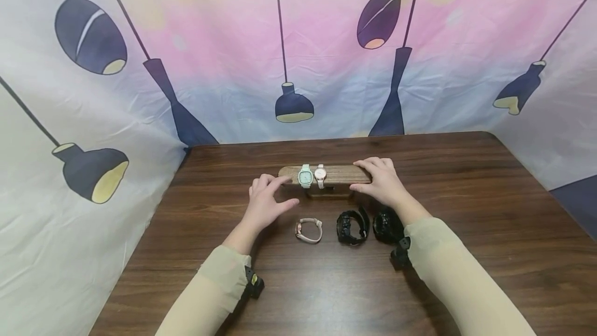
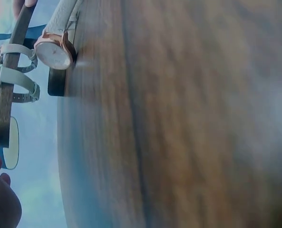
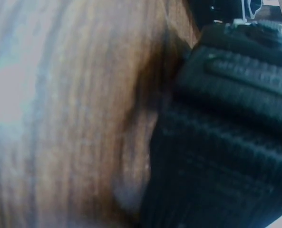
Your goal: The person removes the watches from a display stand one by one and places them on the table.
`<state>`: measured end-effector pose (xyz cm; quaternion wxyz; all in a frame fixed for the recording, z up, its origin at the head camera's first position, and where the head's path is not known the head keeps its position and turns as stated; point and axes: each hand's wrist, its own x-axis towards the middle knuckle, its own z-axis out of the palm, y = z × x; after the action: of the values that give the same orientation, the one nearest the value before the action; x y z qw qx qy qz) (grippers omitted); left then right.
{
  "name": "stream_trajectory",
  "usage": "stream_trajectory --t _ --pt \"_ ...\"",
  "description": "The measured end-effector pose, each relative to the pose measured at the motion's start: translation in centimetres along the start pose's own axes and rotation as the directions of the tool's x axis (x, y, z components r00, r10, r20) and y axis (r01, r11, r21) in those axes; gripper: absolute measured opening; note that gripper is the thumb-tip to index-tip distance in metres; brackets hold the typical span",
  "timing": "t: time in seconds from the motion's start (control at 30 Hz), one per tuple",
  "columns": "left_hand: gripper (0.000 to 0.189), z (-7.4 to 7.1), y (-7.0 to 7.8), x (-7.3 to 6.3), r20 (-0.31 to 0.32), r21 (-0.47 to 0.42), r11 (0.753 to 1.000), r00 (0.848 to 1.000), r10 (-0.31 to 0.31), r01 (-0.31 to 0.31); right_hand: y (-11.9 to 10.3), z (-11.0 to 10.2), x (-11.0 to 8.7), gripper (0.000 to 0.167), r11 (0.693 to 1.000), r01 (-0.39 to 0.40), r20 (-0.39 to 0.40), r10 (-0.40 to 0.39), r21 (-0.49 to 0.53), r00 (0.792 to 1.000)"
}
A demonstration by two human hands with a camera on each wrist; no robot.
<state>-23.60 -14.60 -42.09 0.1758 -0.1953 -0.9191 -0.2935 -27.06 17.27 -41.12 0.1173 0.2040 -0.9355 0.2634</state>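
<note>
A wooden watch stand (image 1: 345,173) stands toward the back of the table. Strapped side by side on its bar are a mint-green square watch (image 1: 305,177) and a small white-strapped watch (image 1: 320,174). My right hand (image 1: 383,183) holds the bar's right end, fingers behind and thumb in front. At the left end, my left hand (image 1: 265,205) has its fingertips at the bar, thumb extended and apart from it. In front of the stand lie a pale-strapped rose-gold watch (image 1: 309,230) and a black chunky watch (image 1: 353,227). Another black watch (image 1: 386,224) lies below my right wrist.
The dark brown wooden table (image 1: 303,294) meets a hanging cloth printed with lamps (image 1: 294,102) at its back edge. Black wrist cameras (image 1: 254,282) sit on both forearms. In the right wrist view, a black watch strap (image 3: 217,161) fills much of the frame.
</note>
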Motion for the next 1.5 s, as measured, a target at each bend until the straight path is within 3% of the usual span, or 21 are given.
stream_trajectory --t 0.87,1.17,1.5 --pt "0.062 0.4 0.6 2.5 0.013 0.061 0.997 0.999 0.039 -0.039 0.0 0.0 0.0 0.064 1.0 -0.012 0.003 0.012 -0.016 1.0" --pt "0.067 0.5 1.2 3.3 0.055 0.167 0.985 0.998 0.022 -0.031 0.1 0.0 0.1 0.065 1.0 0.008 -0.007 -0.008 -0.023 1.0" --pt "0.06 0.9 1.0 3.6 0.026 0.201 0.979 1.0 0.003 -0.009 0.5 0.4 0.2 0.064 0.998 0.036 -0.014 -0.036 -0.047 0.999"
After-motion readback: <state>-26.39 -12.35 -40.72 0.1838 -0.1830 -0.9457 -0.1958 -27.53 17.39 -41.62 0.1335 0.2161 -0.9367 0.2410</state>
